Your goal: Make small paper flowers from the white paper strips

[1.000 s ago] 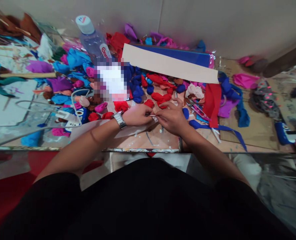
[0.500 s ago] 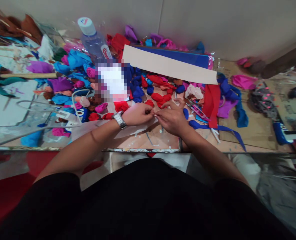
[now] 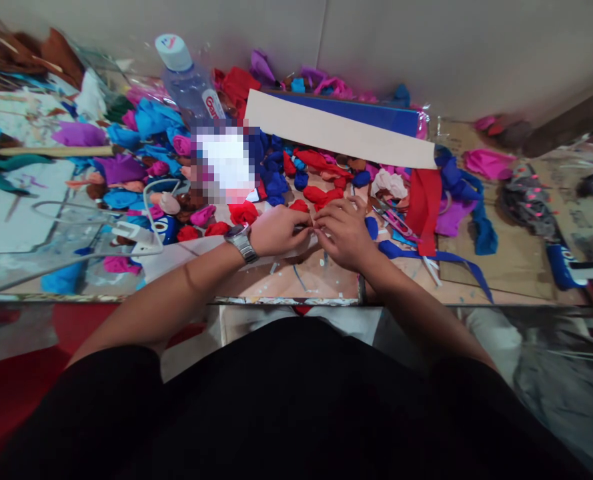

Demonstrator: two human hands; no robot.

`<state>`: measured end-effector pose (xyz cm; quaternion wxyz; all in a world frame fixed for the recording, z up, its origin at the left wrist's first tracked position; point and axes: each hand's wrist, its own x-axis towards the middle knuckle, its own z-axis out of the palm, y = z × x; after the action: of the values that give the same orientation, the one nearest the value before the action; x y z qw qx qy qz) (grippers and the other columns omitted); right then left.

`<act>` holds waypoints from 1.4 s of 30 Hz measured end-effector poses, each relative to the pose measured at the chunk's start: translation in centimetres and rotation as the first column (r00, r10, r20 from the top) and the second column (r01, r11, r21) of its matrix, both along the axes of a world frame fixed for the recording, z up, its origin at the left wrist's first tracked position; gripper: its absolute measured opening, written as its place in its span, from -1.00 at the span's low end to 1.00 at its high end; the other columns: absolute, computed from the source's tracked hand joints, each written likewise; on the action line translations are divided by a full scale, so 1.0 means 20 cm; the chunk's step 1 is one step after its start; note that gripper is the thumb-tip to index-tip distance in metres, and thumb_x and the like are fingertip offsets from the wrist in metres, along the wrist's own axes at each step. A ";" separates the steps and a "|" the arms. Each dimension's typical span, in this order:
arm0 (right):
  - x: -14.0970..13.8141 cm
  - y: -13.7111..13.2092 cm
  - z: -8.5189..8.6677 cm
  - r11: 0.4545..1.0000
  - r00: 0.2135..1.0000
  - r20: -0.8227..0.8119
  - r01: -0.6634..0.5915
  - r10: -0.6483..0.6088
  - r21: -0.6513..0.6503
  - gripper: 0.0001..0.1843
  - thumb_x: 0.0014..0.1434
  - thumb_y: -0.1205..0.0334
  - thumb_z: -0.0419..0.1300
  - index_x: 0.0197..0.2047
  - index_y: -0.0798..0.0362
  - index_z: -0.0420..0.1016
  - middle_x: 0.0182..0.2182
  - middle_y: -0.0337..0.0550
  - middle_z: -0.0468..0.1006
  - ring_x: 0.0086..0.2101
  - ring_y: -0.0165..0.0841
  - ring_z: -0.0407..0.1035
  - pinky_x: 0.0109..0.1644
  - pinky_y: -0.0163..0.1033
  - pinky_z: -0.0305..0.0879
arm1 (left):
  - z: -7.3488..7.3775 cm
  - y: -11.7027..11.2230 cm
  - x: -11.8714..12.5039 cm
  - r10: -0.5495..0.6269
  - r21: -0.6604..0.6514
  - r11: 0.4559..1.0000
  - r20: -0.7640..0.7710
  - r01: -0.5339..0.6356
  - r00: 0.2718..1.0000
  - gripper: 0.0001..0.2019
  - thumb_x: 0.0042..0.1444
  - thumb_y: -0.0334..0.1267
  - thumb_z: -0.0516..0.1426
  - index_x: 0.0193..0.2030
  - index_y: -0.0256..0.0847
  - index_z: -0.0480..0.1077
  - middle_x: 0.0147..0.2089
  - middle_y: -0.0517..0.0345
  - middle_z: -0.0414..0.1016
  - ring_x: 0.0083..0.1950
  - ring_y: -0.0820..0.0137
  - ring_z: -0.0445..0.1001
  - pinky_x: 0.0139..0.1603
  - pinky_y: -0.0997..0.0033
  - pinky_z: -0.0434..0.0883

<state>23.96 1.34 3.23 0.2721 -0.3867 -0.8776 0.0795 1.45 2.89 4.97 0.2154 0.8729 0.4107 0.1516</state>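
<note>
My left hand (image 3: 276, 230), with a metal wristwatch (image 3: 241, 241) on the wrist, and my right hand (image 3: 345, 233) meet fingertip to fingertip over the low worktable (image 3: 286, 283). Both are closed in a pinch on a thin stick or wire (image 3: 307, 229) that barely shows between them. Just beyond the fingers lie small red crepe paper rolls (image 3: 321, 195) and blue ones (image 3: 276, 180). A white paper sheet (image 3: 186, 252) lies under my left wrist.
A water bottle (image 3: 189, 80) stands at the back left among purple and blue crepe pieces (image 3: 141, 123). A long white and blue card (image 3: 341, 130) lies behind. Red strip (image 3: 426, 200), blue ribbon (image 3: 446, 263), small scissors (image 3: 393, 220) sit right. White cable and charger (image 3: 136, 233) lie left.
My two hands have drawn closer together until the fingertips touch, and the visible length of the thin stick between them has shrunk. My right hand's fingers have curled in.
</note>
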 end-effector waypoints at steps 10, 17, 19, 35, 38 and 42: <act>0.00 0.00 0.00 0.999 0.997 -0.069 0.044 -0.045 -0.021 -0.92 0.23 0.32 0.26 -0.29 -0.05 0.50 -0.09 -0.20 0.69 0.16 -0.07 0.37 0.44 0.24 -0.10 | -0.06 0.00 0.02 -0.069 0.195 0.977 -0.102 0.088 0.992 -0.64 0.46 -0.13 0.01 -0.15 -0.17 0.63 -0.27 0.01 0.67 -0.27 0.30 0.58 -0.37 0.32 0.15; 0.01 0.00 0.00 0.999 0.996 -0.077 0.044 -0.045 -0.018 -0.95 0.27 0.25 0.28 -0.27 -0.06 0.52 -0.11 -0.20 0.69 0.12 -0.08 0.38 0.39 0.22 -0.04 | -0.06 0.00 0.01 -0.051 0.112 0.992 -0.039 0.055 0.998 -0.65 0.42 -0.08 0.05 -0.12 -0.16 0.64 -0.27 0.02 0.67 -0.31 0.31 0.55 -0.37 0.33 0.16; 0.01 0.00 -0.01 0.999 0.996 -0.076 0.044 -0.045 -0.025 -0.93 0.26 0.26 0.28 -0.29 -0.05 0.51 -0.11 -0.19 0.69 0.11 -0.08 0.38 0.39 0.23 -0.04 | -0.05 0.00 0.00 -0.060 0.069 0.996 0.008 0.059 0.998 -0.65 0.40 -0.04 0.07 -0.11 -0.17 0.64 -0.28 0.04 0.67 -0.32 0.32 0.55 -0.35 0.34 0.19; 0.01 0.01 -0.01 0.999 0.998 -0.065 0.000 -0.003 -0.035 -0.94 0.30 0.21 0.26 -0.25 -0.09 0.55 -0.19 -0.23 0.69 0.08 -0.11 0.40 0.49 0.28 -0.13 | 0.00 0.02 -0.02 -0.077 -0.126 0.988 0.091 0.088 0.993 -0.65 0.31 -0.04 0.12 -0.21 -0.22 0.65 -0.35 0.11 0.64 -0.39 0.42 0.48 -0.32 0.40 0.23; 0.01 0.01 -0.01 0.999 0.998 -0.062 0.018 -0.019 -0.029 -0.92 0.29 0.23 0.25 -0.28 -0.08 0.54 -0.23 -0.22 0.69 0.06 -0.11 0.41 0.48 0.28 -0.12 | -0.01 0.04 -0.03 -0.087 -0.167 0.981 0.062 0.096 0.994 -0.69 0.23 -0.09 0.15 -0.25 -0.23 0.66 -0.39 0.12 0.61 -0.40 0.42 0.46 -0.34 0.40 0.22; 0.01 0.00 -0.01 0.999 0.999 -0.052 -0.008 0.006 -0.040 -0.94 0.31 0.20 0.26 -0.21 -0.10 0.58 -0.27 -0.26 0.69 0.03 -0.14 0.44 0.50 0.27 -0.15 | -0.01 0.05 -0.04 -0.073 -0.236 0.968 0.076 0.089 0.994 -0.67 0.22 -0.07 0.15 -0.23 -0.24 0.68 -0.42 0.15 0.57 -0.41 0.45 0.43 -0.36 0.44 0.21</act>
<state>24.26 1.25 3.13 0.2865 -0.3868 -0.8698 0.1079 0.73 3.90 4.75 0.3384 0.8511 0.3825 0.1213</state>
